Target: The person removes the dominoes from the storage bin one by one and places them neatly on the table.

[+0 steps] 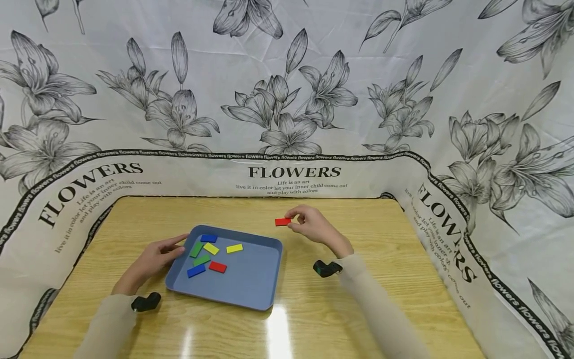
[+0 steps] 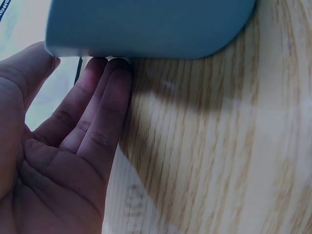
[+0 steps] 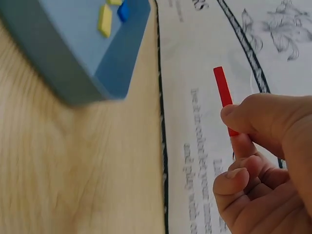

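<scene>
In the head view, my right hand (image 1: pixel 311 224) pinches a red domino-like block (image 1: pixel 282 222) above the table, beyond the tray's right corner. The right wrist view shows the red block (image 3: pixel 222 87) edge-on between thumb and index finger, the other fingers curled below. My left hand (image 1: pixel 154 259) is at the left side of a blue-grey tray (image 1: pixel 251 289). Its straight fingers (image 2: pixel 109 97) reach the tray's outer wall (image 2: pixel 146 34) in the left wrist view. Inside the tray lie several flat blocks: blue (image 1: pixel 196 270), green (image 1: pixel 202 261), yellow (image 1: pixel 234 248) and one red (image 1: pixel 217 267).
The tray stands on a wood-grain table (image 1: pixel 358 309). A white cloth (image 1: pixel 291 174) printed with flowers and lettering hangs round the table's back and sides. Dark wrist cameras (image 1: pixel 327 269) sit at both sleeve cuffs.
</scene>
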The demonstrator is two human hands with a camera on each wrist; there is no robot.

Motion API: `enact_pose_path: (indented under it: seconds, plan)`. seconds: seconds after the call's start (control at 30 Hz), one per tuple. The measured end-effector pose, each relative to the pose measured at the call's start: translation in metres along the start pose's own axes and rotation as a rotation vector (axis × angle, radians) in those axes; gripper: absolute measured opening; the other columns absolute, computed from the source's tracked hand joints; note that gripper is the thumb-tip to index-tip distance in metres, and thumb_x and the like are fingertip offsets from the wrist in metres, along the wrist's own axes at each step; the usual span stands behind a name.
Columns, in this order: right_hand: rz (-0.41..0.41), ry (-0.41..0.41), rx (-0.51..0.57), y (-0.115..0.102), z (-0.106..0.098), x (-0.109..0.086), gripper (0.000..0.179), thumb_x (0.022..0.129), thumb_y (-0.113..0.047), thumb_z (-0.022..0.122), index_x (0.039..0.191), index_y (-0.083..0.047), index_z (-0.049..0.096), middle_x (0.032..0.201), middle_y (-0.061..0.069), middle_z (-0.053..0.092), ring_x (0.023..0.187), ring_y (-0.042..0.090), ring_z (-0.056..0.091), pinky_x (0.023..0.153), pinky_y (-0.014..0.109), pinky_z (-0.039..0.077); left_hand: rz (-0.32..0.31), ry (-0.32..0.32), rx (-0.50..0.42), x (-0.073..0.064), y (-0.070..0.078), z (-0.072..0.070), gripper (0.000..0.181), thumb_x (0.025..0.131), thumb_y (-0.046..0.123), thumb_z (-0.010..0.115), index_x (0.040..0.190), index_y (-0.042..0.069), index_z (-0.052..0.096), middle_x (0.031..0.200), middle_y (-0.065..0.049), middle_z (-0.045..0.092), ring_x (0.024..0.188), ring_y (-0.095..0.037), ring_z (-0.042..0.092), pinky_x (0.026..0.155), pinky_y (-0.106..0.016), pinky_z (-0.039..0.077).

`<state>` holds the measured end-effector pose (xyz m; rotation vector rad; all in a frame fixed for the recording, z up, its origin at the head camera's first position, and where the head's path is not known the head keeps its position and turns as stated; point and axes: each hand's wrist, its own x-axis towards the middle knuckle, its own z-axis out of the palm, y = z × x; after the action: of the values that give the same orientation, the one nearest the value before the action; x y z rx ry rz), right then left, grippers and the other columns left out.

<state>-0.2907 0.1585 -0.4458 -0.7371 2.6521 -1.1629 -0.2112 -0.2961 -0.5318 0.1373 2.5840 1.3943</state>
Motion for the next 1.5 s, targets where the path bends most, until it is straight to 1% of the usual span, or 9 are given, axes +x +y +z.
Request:
enact_pose_path:
  seconds: [0.1,0.43,0.67,0.87,0.93,1.03,1.1,1.37,1.5]
  plan:
    - [0.019,0.024,-0.017,0.016,-0.010,-0.009,0.023,0.097,-0.009,0.068,0.119,-0.003,0.073,0.093,0.010,0.060,0.063,0.014,0.040,0.057,0.027,0.035,-0.005,0.001,0.002,0.000,0.001,0.000,0.056,0.105,0.037,0.060,0.156,0.017,0.047,0.134,-0.023,0.065,0.114,-0.026,0.064,0.083,-0.026,0.055]
    - [0.093,0.058,-0.040,0.056,-0.027,-0.032,0.023,0.097,-0.009,0.068,0.119,-0.001,0.072,0.110,0.015,0.066,0.072,0.017,0.045,0.061,0.028,0.038,0.006,0.001,-0.013,0.000,-0.001,0.000,0.057,0.104,0.039,0.061,0.155,0.015,0.048,0.134,-0.023,0.065,0.114,-0.023,0.064,0.085,-0.027,0.055]
    - [0.121,0.041,-0.025,0.079,-0.022,-0.037,0.024,0.096,-0.008,0.069,0.118,0.001,0.073,0.113,0.017,0.067,0.073,0.017,0.045,0.063,0.028,0.037,-0.001,-0.012,-0.027,0.001,-0.001,0.001,0.058,0.105,0.039,0.060,0.156,0.015,0.047,0.138,-0.025,0.062,0.116,-0.024,0.063,0.084,-0.026,0.055]
    - [0.146,0.024,-0.034,0.099,-0.009,-0.037,0.023,0.095,-0.007,0.069,0.116,-0.001,0.074,0.110,0.013,0.069,0.075,0.014,0.049,0.065,0.026,0.042,-0.034,-0.027,-0.049,0.000,0.000,0.000,0.061,0.104,0.042,0.060,0.157,0.018,0.045,0.146,-0.024,0.056,0.116,-0.026,0.060,0.084,-0.027,0.055]
    - [0.136,0.015,-0.023,0.103,-0.006,-0.036,0.024,0.094,-0.005,0.069,0.116,0.002,0.073,0.101,0.014,0.069,0.070,0.014,0.049,0.062,0.026,0.042,-0.037,-0.025,-0.052,0.000,0.000,0.000,0.061,0.103,0.042,0.061,0.157,0.018,0.045,0.145,-0.024,0.056,0.115,-0.025,0.060,0.084,-0.027,0.055]
    - [0.159,0.008,0.006,0.106,-0.002,-0.035,0.024,0.093,-0.004,0.069,0.116,0.003,0.072,0.087,0.010,0.065,0.061,0.012,0.046,0.055,0.024,0.040,-0.033,-0.020,-0.057,0.000,-0.001,0.001,0.061,0.103,0.041,0.062,0.157,0.017,0.046,0.142,-0.024,0.059,0.113,-0.024,0.060,0.084,-0.026,0.055]
    - [0.180,0.006,0.024,0.107,0.001,-0.034,0.024,0.093,-0.004,0.069,0.116,0.003,0.072,0.083,0.009,0.064,0.058,0.012,0.045,0.053,0.023,0.039,-0.023,-0.017,-0.048,0.000,-0.001,0.001,0.060,0.104,0.040,0.061,0.156,0.016,0.046,0.140,-0.024,0.060,0.113,-0.023,0.061,0.084,-0.026,0.055]
    - [0.197,0.004,-0.008,0.106,0.008,-0.032,0.027,0.090,-0.002,0.067,0.115,0.001,0.073,0.096,0.012,0.063,0.065,0.012,0.045,0.056,0.023,0.039,-0.009,0.000,-0.022,0.001,-0.004,0.002,0.057,0.104,0.038,0.061,0.155,0.016,0.048,0.139,-0.025,0.062,0.123,-0.034,0.062,0.088,-0.030,0.056]
    - [0.191,0.008,-0.015,0.105,0.010,-0.031,0.026,0.088,-0.001,0.068,0.114,0.001,0.074,0.102,0.014,0.064,0.072,0.014,0.048,0.060,0.023,0.040,-0.011,0.000,-0.019,0.001,-0.004,0.002,0.057,0.104,0.038,0.061,0.156,0.017,0.048,0.140,-0.025,0.061,0.123,-0.034,0.061,0.088,-0.029,0.056]
